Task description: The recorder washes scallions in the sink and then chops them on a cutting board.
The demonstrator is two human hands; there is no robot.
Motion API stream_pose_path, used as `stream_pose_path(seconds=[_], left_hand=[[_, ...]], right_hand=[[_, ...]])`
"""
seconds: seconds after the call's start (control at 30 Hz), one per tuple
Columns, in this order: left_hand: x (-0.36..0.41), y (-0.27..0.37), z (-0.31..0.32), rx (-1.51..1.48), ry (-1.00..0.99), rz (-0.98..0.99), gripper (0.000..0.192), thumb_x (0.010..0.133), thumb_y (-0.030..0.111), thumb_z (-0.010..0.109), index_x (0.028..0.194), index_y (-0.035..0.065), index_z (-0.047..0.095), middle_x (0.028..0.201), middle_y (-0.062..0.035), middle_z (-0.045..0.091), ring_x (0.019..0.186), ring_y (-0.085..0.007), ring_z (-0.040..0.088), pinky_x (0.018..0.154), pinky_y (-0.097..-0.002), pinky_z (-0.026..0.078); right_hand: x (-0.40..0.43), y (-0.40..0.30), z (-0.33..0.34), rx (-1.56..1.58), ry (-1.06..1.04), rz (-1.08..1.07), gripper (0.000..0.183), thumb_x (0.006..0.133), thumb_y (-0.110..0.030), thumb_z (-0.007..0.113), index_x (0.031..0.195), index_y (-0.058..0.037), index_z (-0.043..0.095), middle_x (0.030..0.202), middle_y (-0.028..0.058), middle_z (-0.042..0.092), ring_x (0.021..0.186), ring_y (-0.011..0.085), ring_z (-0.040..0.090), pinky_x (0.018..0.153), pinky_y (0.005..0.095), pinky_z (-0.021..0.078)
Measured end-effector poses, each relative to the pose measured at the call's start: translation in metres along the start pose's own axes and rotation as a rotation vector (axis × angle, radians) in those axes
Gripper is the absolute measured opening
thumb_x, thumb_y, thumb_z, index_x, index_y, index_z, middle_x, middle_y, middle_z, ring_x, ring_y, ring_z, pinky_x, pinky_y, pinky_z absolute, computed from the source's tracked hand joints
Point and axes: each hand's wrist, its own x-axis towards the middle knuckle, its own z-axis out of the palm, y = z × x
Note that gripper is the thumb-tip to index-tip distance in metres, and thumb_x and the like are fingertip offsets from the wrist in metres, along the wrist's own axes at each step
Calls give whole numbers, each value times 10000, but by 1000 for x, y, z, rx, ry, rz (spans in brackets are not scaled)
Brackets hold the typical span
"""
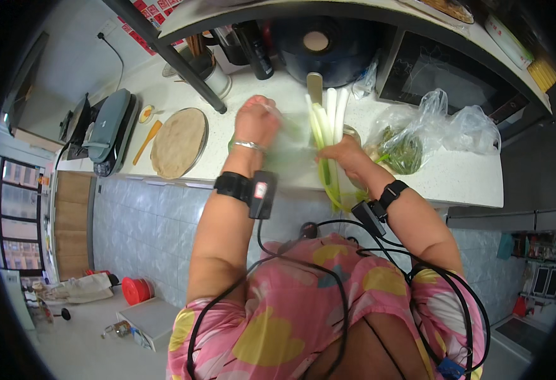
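Observation:
My right hand (346, 154) is closed round a bunch of scallions (327, 128), white ends pointing away from me and green ends towards me. My left hand (259, 118), blurred and fisted, grips a thin clear plastic bag (292, 149) that stretches between my two hands over the counter's front edge. Partly behind my right hand lies a round metallic thing, its kind unclear. A flat metal handle or blade (314, 88) stands behind the scallions. To the right, an open clear plastic bag (403, 142) contains leafy greens.
On the white counter (472, 175) at left lie a round flatbread or dough sheet (178, 142), a wooden spatula (147, 141) and an electric griddle (111, 128). A dark pot (325, 52), a black bottle (254, 50) and a microwave (448, 76) stand at the back, beneath a shelf.

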Motion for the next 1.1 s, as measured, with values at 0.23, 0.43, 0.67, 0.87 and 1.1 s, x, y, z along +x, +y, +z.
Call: stream_pose_path(seconds=[0.23, 0.43, 0.67, 0.87, 1.1], left_hand=[[-29, 4, 38, 1776, -124, 158, 335, 663, 60, 631, 978, 44, 520, 864, -96, 571, 735, -233, 585, 690, -324, 451], [-34, 5, 38, 1910, 25, 92, 180, 673, 123, 661, 811, 38, 584, 694, -92, 575, 652, -224, 548, 664, -272, 428], [-48, 59, 31, 1466, 439, 596, 136, 752, 167, 587, 742, 31, 582, 638, -75, 537, 583, -165, 503, 566, -273, 410], [-94, 64, 72, 1438, 653, 447, 96, 778, 113, 562, 757, 19, 563, 653, -21, 537, 579, -100, 484, 531, -236, 386], [-137, 50, 84, 1021, 654, 369, 74, 780, 60, 537, 843, 26, 516, 706, -37, 546, 644, -121, 541, 590, -212, 433]], right_hand=[[-2, -17, -6, 181, 6, 1, 245, 635, -13, 613, 869, 55, 581, 735, 107, 591, 629, 188, 573, 599, 279, 456], [-12, -33, -17, 358, 31, 30, 224, 663, -7, 598, 868, 76, 560, 714, 133, 579, 600, 207, 571, 534, 307, 469], [-27, -37, -26, 419, 38, 24, 249, 692, 6, 586, 919, 95, 534, 722, 146, 579, 583, 211, 574, 520, 309, 481], [-39, -29, -40, 357, -12, 16, 261, 693, 5, 587, 934, 91, 538, 749, 147, 582, 621, 204, 581, 539, 299, 481], [-61, -20, -47, 338, -41, -40, 247, 684, 5, 587, 925, 53, 556, 793, 112, 585, 651, 184, 576, 563, 280, 475]])
